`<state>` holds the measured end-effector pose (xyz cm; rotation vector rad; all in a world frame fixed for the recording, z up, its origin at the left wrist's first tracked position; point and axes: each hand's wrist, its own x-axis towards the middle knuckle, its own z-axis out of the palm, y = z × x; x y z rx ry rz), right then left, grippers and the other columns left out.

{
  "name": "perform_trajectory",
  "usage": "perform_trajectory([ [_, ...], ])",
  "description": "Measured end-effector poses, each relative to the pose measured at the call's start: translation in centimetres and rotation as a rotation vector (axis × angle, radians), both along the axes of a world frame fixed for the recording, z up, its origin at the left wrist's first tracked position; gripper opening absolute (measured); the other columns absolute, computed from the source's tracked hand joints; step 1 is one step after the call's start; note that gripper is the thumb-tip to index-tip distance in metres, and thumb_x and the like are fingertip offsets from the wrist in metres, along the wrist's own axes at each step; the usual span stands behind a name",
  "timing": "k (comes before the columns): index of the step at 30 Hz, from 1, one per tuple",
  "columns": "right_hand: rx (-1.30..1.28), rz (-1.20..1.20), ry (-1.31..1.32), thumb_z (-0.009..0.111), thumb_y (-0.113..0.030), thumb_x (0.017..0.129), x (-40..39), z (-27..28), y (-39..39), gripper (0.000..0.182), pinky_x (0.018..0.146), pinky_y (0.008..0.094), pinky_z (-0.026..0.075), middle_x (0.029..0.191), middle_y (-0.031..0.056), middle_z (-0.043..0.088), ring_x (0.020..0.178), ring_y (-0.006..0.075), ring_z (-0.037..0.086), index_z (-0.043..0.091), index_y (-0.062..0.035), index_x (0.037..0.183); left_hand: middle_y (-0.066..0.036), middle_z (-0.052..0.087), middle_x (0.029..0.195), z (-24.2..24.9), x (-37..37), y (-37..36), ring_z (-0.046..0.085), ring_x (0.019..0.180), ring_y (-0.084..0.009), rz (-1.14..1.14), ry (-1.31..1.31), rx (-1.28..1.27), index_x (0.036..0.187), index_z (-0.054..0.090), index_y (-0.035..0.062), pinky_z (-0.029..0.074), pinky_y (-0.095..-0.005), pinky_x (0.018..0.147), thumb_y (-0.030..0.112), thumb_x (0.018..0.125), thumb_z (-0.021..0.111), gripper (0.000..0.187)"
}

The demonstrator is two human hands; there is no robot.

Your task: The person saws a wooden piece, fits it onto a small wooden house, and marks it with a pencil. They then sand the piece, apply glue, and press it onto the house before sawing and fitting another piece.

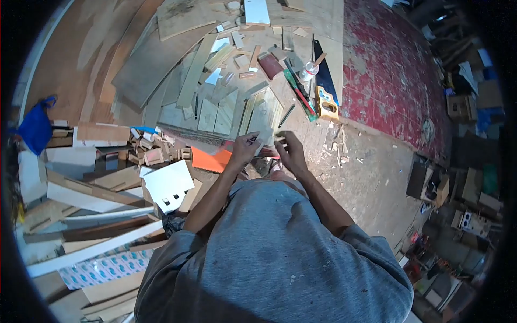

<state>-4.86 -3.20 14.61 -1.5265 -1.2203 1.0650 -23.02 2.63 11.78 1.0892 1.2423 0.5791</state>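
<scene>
At the near edge of the workbench, my left hand (245, 149) is closed, its thumb and fingers pinching a small pale, flat piece (264, 138). Close by on the right, my right hand (291, 151) has its fingers curled; whether its fingertips grip anything is too small to make out. Just beyond both hands lie light wooden boards (267, 110). A black pen (286, 116) rests on the bench ahead of my right hand. Farther right is a handsaw (327, 103) with a yellow handle, beside a white bottle (309, 71) and a red and green strip-like object (301, 92).
Wood offcuts and a dark red block (270, 65) cover the bench's far part. Stacked planks and a white panel (169, 185) with square holes lie at left, near an orange sheet (211, 160). A worn red surface (385, 75) extends right; wood chips litter the floor.
</scene>
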Motion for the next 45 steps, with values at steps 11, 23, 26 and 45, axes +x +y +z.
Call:
perform_trajectory([
  [11,-0.131,0.250,0.179,0.062,-0.004,0.090,5.0,-3.4,3.0,0.027,0.071,0.0287,0.054,0.094,0.0098,0.069,0.083,0.0152,0.067,0.063,0.0031,0.116,-0.013,0.069,0.100,-3.0,-0.8,-0.5,0.069,0.083,-0.0143,0.212,-0.248,-0.093,0.123,0.064,-0.0021,0.055,-0.0224,0.066,0.002,0.090,0.067,0.033],
  [23,0.104,0.086,-0.403,0.066,-0.003,0.086,3.1,-8.8,2.7,0.013,0.068,0.0364,0.057,0.086,0.0186,0.070,0.078,0.0291,0.071,0.064,0.0001,0.098,-0.008,0.072,0.093,-8.0,-0.6,2.7,0.067,0.083,-0.0125,-0.025,0.174,0.250,0.113,0.070,-0.0020,0.051,-0.0261,0.069,0.009,0.092,0.064,0.025],
  [26,0.094,0.039,-0.439,0.066,-0.002,0.085,2.6,-10.1,2.0,0.010,0.064,0.0368,0.055,0.083,0.0188,0.070,0.075,0.0302,0.071,0.064,0.0003,0.094,-0.010,0.073,0.097,-7.5,-0.5,2.4,0.067,0.082,-0.0144,-0.089,0.276,0.313,0.113,0.070,-0.0014,0.052,-0.0288,0.074,0.007,0.091,0.063,0.025],
  [45,0.126,0.002,-0.445,0.065,0.002,0.082,1.5,-10.7,1.9,0.011,0.071,0.0386,0.053,0.087,0.0208,0.067,0.082,0.0346,0.069,0.064,0.0016,0.093,-0.013,0.074,0.100,-9.2,-1.4,3.2,0.069,0.090,-0.0169,-0.076,0.197,0.225,0.110,0.071,-0.0035,0.053,-0.0280,0.083,0.005,0.089,0.062,0.024],
])
